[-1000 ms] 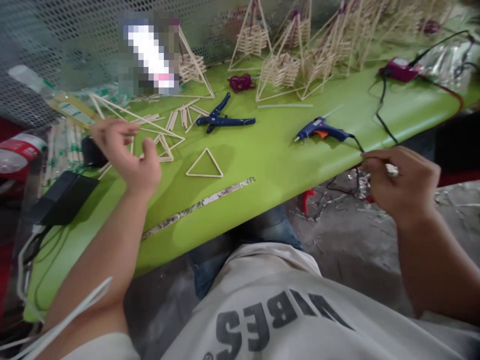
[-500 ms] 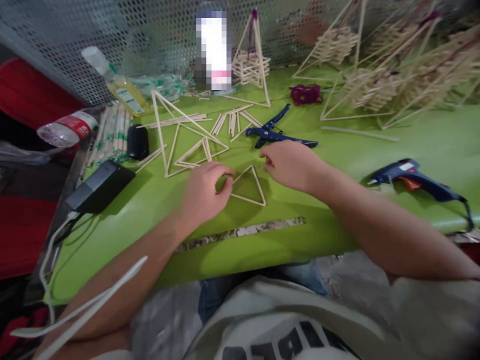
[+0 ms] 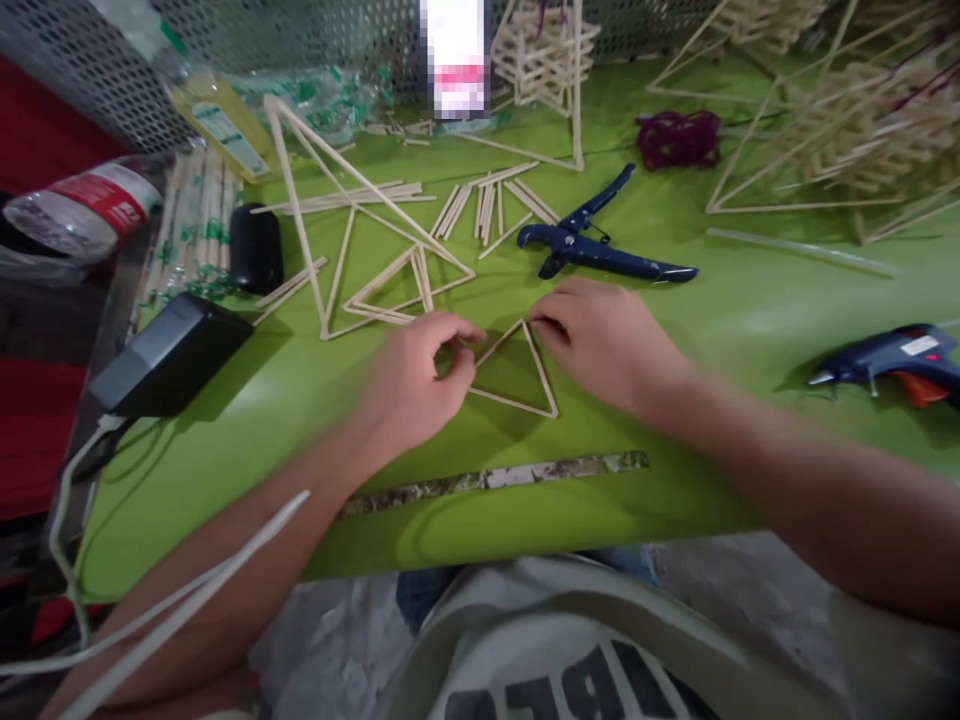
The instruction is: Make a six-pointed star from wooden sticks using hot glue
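Note:
A small triangle of thin wooden sticks (image 3: 541, 370) lies on the green table in front of me. My left hand (image 3: 427, 370) is at its left corner, thumb and forefinger curled around that end; the corner itself is hidden by the fingers. At the triangle's top corner, my right hand (image 3: 600, 325) has its fingertips pinched together. Whatever is between those fingertips is too small or hidden to make out. Just beyond the right hand lies a dark blue cutter (image 3: 600, 250) with spread handles. Behind the left hand stands a larger stick frame (image 3: 300, 215).
Loose short sticks (image 3: 487, 210) lie behind the hands. A blue glue gun (image 3: 892, 365) rests at right, purple yarn (image 3: 679, 138) farther back. A black adapter (image 3: 172, 355) and bottle (image 3: 225, 125) stand left. A patterned strip (image 3: 510, 477) runs along the front.
The view has shifted closer and lower. My right hand has come in to the triangle's top corner, fingertips now pinched there. The left hand stays at the left corner.

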The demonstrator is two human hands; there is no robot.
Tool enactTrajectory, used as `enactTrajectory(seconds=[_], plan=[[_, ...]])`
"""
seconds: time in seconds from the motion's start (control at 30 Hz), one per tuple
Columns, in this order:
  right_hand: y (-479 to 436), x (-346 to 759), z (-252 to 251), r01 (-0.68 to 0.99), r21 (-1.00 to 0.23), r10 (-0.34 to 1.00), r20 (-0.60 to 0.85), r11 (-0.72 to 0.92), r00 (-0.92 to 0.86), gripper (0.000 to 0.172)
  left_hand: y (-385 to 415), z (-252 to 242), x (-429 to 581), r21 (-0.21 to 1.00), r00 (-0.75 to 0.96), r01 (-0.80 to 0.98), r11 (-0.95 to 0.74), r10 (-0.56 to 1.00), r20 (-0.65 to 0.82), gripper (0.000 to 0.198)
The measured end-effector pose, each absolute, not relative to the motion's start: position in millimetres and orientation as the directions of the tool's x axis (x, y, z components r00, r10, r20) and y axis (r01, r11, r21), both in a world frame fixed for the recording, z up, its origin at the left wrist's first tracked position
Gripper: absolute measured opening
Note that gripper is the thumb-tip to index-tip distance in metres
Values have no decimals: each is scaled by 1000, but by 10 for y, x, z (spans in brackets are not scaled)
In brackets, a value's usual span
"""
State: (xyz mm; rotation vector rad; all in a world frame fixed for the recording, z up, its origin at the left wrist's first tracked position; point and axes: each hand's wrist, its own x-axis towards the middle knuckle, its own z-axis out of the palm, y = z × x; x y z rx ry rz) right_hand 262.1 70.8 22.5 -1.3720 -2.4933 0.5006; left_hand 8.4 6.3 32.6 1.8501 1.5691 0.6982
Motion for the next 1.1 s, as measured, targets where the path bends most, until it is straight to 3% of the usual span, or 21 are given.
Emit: enactTrajectory(seconds=[0.17,0.37,0.47,0.8,1.1], plan=[[670,2613,272,765,-439,865,61,471,-497,22,118,358,-45,826,44,560,-57,998,38,23],[598,2637,291,652,-659,906,112,376,-409,16,78,414,-65,891,84,444,-93,995,61,21],[600,2632,276,626,-703,917,95,338,-388,15,90,380,-51,890,101,448,-88,994,47,21],[536,2577,223,610,-715,871,-2,342,-491,14,76,394,35,729,170,681,-63,983,-73,14],[489,2544,264,691,-612,863,-25,385,-504,15,65,308,185,607,200,786,-118,977,-70,11]])
